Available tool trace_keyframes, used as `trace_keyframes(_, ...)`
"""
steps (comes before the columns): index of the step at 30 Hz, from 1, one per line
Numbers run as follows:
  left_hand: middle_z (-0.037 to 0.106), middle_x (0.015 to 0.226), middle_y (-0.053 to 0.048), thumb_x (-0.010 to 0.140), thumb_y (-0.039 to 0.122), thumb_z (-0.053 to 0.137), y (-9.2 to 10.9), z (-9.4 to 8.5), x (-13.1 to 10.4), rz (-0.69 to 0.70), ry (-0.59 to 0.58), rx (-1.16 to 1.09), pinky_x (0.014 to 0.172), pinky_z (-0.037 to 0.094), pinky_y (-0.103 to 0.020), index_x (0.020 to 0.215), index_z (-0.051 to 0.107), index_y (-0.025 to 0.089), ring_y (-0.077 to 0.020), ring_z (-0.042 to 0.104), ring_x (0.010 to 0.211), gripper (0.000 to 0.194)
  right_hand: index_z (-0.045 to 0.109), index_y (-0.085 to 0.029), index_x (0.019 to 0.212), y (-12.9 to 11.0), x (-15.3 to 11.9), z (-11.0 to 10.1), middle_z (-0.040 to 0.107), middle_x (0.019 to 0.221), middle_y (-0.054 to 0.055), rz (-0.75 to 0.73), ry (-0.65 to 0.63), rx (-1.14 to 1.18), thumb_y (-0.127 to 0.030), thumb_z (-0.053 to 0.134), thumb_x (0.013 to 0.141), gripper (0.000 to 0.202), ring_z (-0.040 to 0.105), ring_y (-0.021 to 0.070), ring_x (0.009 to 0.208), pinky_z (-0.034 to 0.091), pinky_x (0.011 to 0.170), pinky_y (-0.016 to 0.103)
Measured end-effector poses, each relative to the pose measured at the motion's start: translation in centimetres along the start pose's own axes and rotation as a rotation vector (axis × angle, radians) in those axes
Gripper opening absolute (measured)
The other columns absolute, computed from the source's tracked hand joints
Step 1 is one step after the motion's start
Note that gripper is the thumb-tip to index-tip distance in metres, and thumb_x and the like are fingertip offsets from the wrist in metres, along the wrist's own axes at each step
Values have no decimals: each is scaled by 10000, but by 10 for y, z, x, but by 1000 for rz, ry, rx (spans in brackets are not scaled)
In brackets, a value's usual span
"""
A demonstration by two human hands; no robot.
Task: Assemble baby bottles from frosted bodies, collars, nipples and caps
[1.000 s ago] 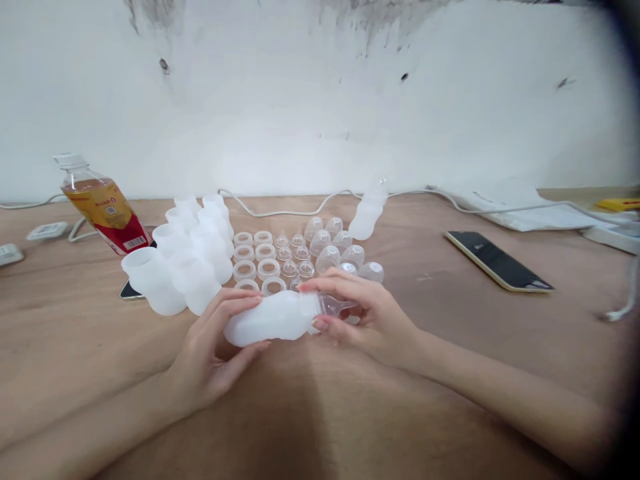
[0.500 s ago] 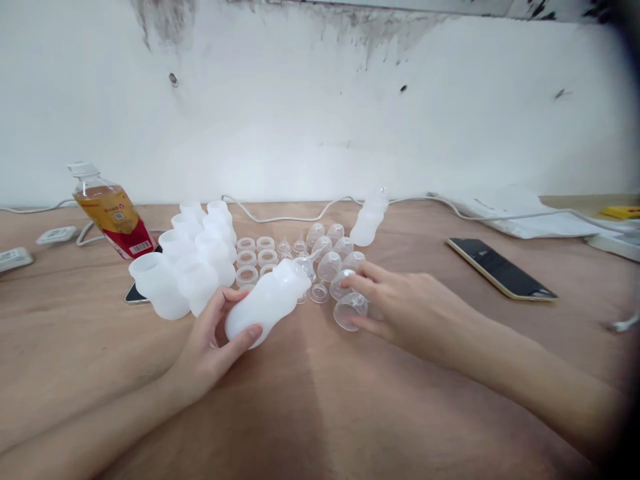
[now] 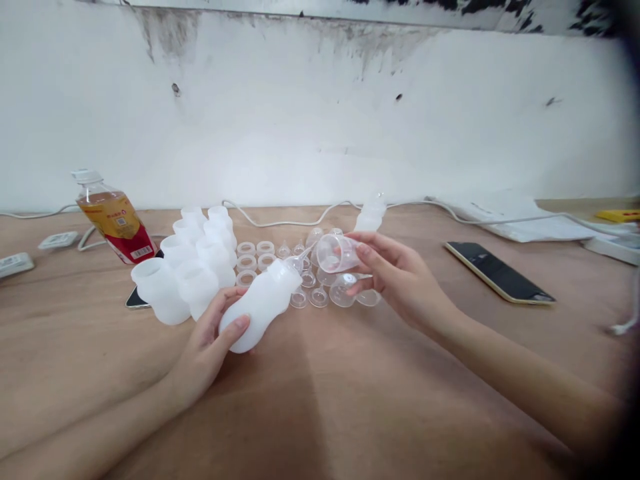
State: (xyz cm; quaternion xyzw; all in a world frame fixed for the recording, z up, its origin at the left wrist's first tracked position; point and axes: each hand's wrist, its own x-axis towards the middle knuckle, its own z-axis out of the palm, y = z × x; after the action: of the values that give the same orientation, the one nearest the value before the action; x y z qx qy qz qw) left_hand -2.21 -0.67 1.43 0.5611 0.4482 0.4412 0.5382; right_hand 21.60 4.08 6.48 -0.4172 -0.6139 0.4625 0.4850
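Observation:
My left hand (image 3: 215,333) is wrapped round a white bottle (image 3: 260,300), tilted up to the right, with a clear nipple (image 3: 296,262) on its neck. My right hand (image 3: 387,270) pinches a clear cap (image 3: 331,253), its open end facing the bottle's tip, a little apart from it. Under that cap other clear caps (image 3: 343,291) stand on the table. Clear nipples (image 3: 319,297) and white rings (image 3: 246,262) lie in rows behind the held bottle. Open white bottles (image 3: 160,290) stand in rows at the left.
A drink bottle (image 3: 117,223) stands at the back left. Behind the caps is a capped white bottle (image 3: 371,212). A phone (image 3: 500,272) lies on the right, near papers (image 3: 500,217). A cable (image 3: 290,225) runs along the wall.
My right hand has lifted a clear cap from the group and turned its open end towards the held bottle. The held bottle has shifted slightly left and down.

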Motion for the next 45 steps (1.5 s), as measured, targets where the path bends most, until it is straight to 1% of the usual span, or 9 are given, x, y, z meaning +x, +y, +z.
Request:
trace_keyframes(2,564,879,-34,784,457,474,-1,0,1,2,-7,-16,574,448,-257,1080,399,205,-151,516,677,395,524,-200,995,9,1,3,579,990,60,74,-50,138,-363,539,771,278,617,175,787,534,497,251)
trace_keyframes(6,578,776,-19,785,453,472,-2,0,3,2,-10,-29,561,448,-251,1076,416,194,-151,516,653,393,529,-186,997,18,1,6,565,1052,77,138,-79,226,-316,565,764,269,614,186,827,551,519,261)
trace_keyframes(10,576,838,-25,779,452,482,-1,1,3,-14,-1,-17,571,451,-258,1069,417,198,-147,519,653,391,531,-177,991,17,1,6,568,1047,80,130,-81,251,-307,570,765,264,616,182,822,555,520,255)
trace_keyframes(19,585,793,-26,778,465,459,4,2,2,-21,0,56,581,450,-286,1070,420,195,-162,532,630,400,524,-175,1001,13,-1,7,558,1033,81,112,-90,205,-336,573,752,301,594,165,808,557,535,269)
trace_keyframes(29,549,616,20,790,470,432,-2,0,5,-24,2,248,522,407,-261,1051,423,209,-151,510,528,370,512,-211,984,14,-4,9,543,996,33,-32,-144,-9,-267,644,685,331,570,91,654,526,639,284)
trace_keyframes(31,562,661,6,793,457,427,-3,0,4,-12,11,275,553,414,-268,1051,433,207,-173,534,600,359,510,-216,990,15,-5,10,539,1025,35,-51,-143,-19,-260,656,672,353,585,105,695,520,652,281)
trace_keyframes(35,589,872,-33,772,407,465,-1,1,3,96,62,378,685,424,-298,1011,494,210,-219,542,792,311,516,-204,995,15,-6,9,605,891,30,-25,-201,-44,-260,639,694,330,603,141,750,520,691,311)
trace_keyframes(40,590,904,-23,746,343,505,3,2,0,182,89,483,712,424,-298,974,517,233,-220,541,782,252,522,-215,1018,18,-7,8,596,1041,49,-84,-281,11,-235,633,707,331,594,162,875,510,760,332)
trace_keyframes(45,595,920,-11,725,311,528,2,2,-1,213,92,533,662,425,-269,985,513,245,-213,545,769,268,539,-214,1020,20,-5,8,551,1149,53,-119,-289,16,-209,645,695,342,576,164,938,500,802,331)
